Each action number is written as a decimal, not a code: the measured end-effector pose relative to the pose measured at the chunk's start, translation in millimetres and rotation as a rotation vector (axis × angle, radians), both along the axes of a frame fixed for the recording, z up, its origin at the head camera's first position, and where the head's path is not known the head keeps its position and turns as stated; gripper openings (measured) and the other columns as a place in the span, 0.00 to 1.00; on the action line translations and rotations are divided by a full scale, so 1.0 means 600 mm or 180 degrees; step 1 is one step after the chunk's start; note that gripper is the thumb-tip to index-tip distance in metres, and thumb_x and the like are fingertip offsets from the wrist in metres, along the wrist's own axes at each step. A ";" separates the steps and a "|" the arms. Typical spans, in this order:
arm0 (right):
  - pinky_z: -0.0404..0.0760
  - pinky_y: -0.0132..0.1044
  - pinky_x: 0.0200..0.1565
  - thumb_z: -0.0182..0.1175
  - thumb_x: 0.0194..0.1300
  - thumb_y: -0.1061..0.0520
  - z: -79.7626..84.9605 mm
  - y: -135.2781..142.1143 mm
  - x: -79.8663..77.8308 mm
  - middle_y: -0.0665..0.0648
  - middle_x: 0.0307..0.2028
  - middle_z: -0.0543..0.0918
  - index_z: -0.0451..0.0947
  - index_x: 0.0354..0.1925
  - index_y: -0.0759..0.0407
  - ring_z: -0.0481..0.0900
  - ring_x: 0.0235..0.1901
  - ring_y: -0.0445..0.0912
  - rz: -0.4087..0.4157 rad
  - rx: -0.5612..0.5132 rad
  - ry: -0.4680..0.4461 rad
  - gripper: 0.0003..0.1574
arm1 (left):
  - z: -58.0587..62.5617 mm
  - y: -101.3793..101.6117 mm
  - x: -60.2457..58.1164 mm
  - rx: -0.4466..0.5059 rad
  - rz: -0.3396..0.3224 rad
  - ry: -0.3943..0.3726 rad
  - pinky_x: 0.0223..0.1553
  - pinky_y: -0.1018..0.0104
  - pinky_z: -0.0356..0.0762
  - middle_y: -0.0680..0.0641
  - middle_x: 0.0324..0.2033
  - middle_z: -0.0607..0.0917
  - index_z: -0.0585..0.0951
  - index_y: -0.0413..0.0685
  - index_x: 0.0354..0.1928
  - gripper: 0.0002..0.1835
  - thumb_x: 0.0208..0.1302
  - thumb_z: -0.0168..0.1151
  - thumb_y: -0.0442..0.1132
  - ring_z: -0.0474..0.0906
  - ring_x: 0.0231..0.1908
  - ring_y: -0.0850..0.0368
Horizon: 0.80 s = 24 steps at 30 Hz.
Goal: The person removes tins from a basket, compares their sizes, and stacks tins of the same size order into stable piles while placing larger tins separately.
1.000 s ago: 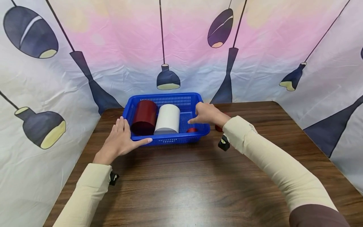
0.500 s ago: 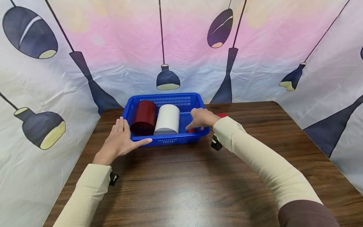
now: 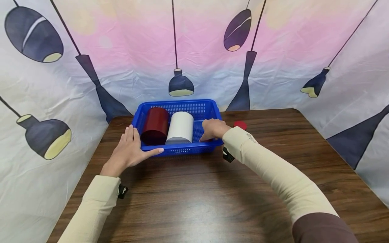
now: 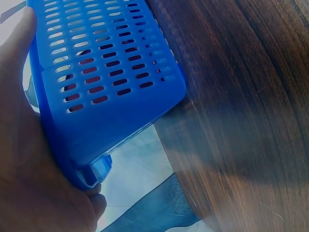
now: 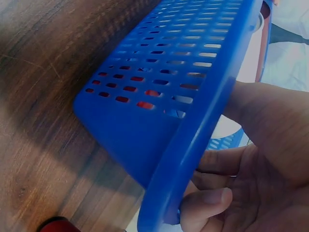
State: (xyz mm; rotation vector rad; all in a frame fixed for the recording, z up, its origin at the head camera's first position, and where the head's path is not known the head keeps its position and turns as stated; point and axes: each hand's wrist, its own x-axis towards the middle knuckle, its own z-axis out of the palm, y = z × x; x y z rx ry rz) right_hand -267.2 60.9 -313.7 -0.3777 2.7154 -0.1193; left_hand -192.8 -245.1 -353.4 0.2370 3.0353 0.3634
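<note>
A blue plastic basket stands at the back of the table. In it lie a dark red cylinder on the left and a white cylinder beside it. My left hand rests on the basket's front left corner, fingers straight, thumb along the front rim. My right hand reaches down inside the right end, over a small red object that shows through the slots in the right wrist view. Its fingertips are hidden behind the basket wall, so I cannot tell whether they hold it.
A small round red object stands on the wooden table to the right of the basket. Behind the table hangs a cloth printed with lamps, close to the basket's back rim.
My right hand has moved down and slightly left into the basket's right end, over the small red object. The round red object outside now shows from behind my arm. My left hand stays put.
</note>
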 end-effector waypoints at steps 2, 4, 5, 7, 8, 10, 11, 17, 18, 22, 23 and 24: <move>0.79 0.36 0.29 0.69 0.64 0.38 -0.001 -0.003 0.002 0.55 0.30 0.79 0.75 0.47 0.59 0.78 0.20 0.43 0.0010 0.0043 0.0029 0.29 | 0.000 0.000 0.000 -0.0003 -0.0002 -0.0008 0.73 0.34 0.35 0.23 0.75 0.35 0.38 0.21 0.75 0.75 0.54 0.50 0.84 0.30 0.75 0.25; 0.80 0.38 0.32 0.69 0.64 0.39 -0.002 -0.007 0.004 0.56 0.32 0.80 0.76 0.47 0.59 0.80 0.24 0.45 0.0023 0.0080 0.0067 0.28 | 0.000 0.000 0.000 -0.0006 0.0000 -0.0013 0.73 0.34 0.35 0.23 0.75 0.35 0.37 0.22 0.75 0.75 0.54 0.50 0.84 0.30 0.75 0.25; 0.80 0.39 0.34 0.69 0.65 0.40 -0.003 -0.009 0.005 0.56 0.34 0.81 0.76 0.47 0.59 0.81 0.27 0.47 0.0032 0.0101 0.0085 0.27 | 0.000 0.000 0.000 -0.0006 0.0001 -0.0011 0.73 0.34 0.35 0.23 0.75 0.35 0.37 0.22 0.75 0.75 0.54 0.50 0.84 0.30 0.75 0.25; 0.81 0.43 0.38 0.69 0.65 0.41 -0.005 -0.012 0.006 0.57 0.38 0.82 0.77 0.50 0.59 0.81 0.32 0.49 0.0047 0.0131 0.0124 0.27 | 0.000 -0.001 0.000 0.0002 0.0002 -0.0007 0.73 0.34 0.36 0.23 0.75 0.35 0.37 0.22 0.75 0.75 0.54 0.50 0.84 0.30 0.75 0.25; 0.82 0.44 0.41 0.68 0.65 0.42 -0.007 -0.013 0.006 0.57 0.39 0.83 0.78 0.50 0.59 0.81 0.35 0.50 0.0046 0.0139 0.0135 0.26 | 0.000 -0.001 0.000 0.0007 0.0003 -0.0008 0.73 0.34 0.36 0.23 0.75 0.35 0.37 0.22 0.75 0.75 0.54 0.50 0.84 0.30 0.75 0.25; 0.81 0.47 0.44 0.68 0.66 0.44 -0.011 -0.016 0.006 0.57 0.42 0.83 0.78 0.52 0.59 0.80 0.38 0.51 0.0045 0.0149 0.0153 0.26 | 0.000 0.000 0.000 0.0020 0.0004 0.0003 0.73 0.34 0.36 0.23 0.75 0.35 0.38 0.22 0.75 0.75 0.54 0.50 0.84 0.30 0.75 0.25; 0.82 0.48 0.46 0.67 0.66 0.45 -0.013 -0.016 0.006 0.57 0.42 0.83 0.79 0.52 0.59 0.80 0.39 0.52 0.0044 0.0146 0.0151 0.24 | -0.001 0.000 0.000 0.0022 0.0005 0.0001 0.73 0.34 0.36 0.24 0.75 0.35 0.37 0.22 0.75 0.75 0.54 0.50 0.84 0.30 0.75 0.25; 0.81 0.46 0.43 0.65 0.69 0.50 -0.023 -0.018 0.004 0.57 0.37 0.82 0.80 0.45 0.58 0.80 0.37 0.51 0.0039 0.0063 0.0056 0.14 | -0.001 0.000 0.001 0.0006 0.0008 -0.0003 0.74 0.34 0.35 0.23 0.75 0.36 0.38 0.22 0.75 0.75 0.54 0.50 0.84 0.30 0.75 0.26; 0.80 0.45 0.42 0.64 0.69 0.50 -0.024 -0.018 0.003 0.57 0.36 0.82 0.79 0.43 0.58 0.80 0.36 0.51 0.0035 0.0047 0.0039 0.12 | -0.001 0.000 0.001 0.0003 0.0006 0.0005 0.74 0.34 0.35 0.23 0.75 0.36 0.38 0.22 0.75 0.75 0.54 0.50 0.84 0.30 0.75 0.26; 0.77 0.42 0.37 0.62 0.70 0.53 -0.023 -0.018 0.001 0.56 0.33 0.78 0.77 0.42 0.58 0.77 0.35 0.51 0.0017 -0.0007 -0.0007 0.10 | 0.001 -0.001 0.001 0.0001 0.0002 0.0020 0.74 0.35 0.35 0.23 0.75 0.36 0.38 0.22 0.75 0.75 0.54 0.50 0.84 0.31 0.75 0.25; 0.76 0.42 0.36 0.62 0.70 0.53 -0.023 -0.018 0.001 0.56 0.33 0.77 0.77 0.43 0.58 0.77 0.35 0.51 0.0013 -0.0014 -0.0018 0.10 | 0.001 -0.001 0.002 0.0007 0.0005 0.0017 0.74 0.35 0.36 0.23 0.75 0.36 0.38 0.22 0.75 0.75 0.54 0.50 0.84 0.31 0.75 0.25; 0.76 0.41 0.36 0.61 0.71 0.53 -0.024 -0.018 0.000 0.56 0.33 0.76 0.77 0.44 0.58 0.77 0.35 0.51 0.0008 -0.0025 -0.0028 0.10 | 0.001 -0.001 0.002 0.0014 0.0009 0.0014 0.74 0.35 0.36 0.23 0.75 0.36 0.38 0.22 0.75 0.75 0.54 0.50 0.84 0.31 0.75 0.25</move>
